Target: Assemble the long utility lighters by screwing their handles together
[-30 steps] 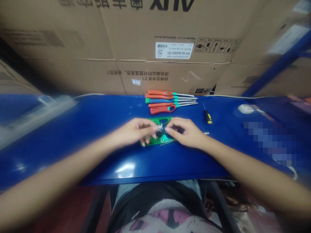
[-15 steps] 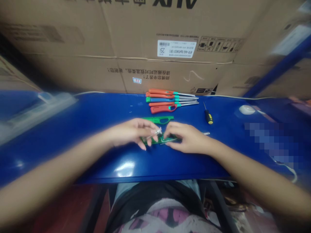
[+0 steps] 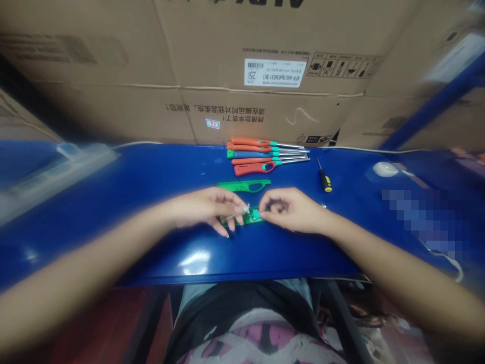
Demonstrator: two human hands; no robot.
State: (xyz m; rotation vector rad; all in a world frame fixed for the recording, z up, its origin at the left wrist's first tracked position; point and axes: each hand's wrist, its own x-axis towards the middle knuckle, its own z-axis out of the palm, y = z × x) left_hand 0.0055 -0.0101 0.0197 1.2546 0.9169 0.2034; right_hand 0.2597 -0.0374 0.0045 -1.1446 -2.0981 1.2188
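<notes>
My left hand (image 3: 212, 207) is closed around a slim clear lighter part with a whitish tip (image 3: 245, 209), held between thumb and fingers. Beneath that hand lies a green lighter half-shell (image 3: 247, 219), partly covered by the fingers. A teal lighter part (image 3: 255, 215) sits at the shell's right portion. The thumb and forefinger of my right hand (image 3: 290, 210) are pinched together right beside the teal part; what they hold is too small to make out. Just beyond my hands lies another green lighter half-shell (image 3: 242, 186) with a trigger opening.
Several long-nosed lighters (image 3: 253, 156) in orange, red and blue lie side by side at the back. A black-and-yellow screwdriver (image 3: 325, 181) rests to their right, with a white mouse (image 3: 385, 169) further right. A large cardboard box (image 3: 132, 111) stands behind the blue table (image 3: 159, 253).
My right hand has shifted slightly and its fingers have drawn together, uncovering the teal part. The left hand stays nearly still, keeping the clear lighter part.
</notes>
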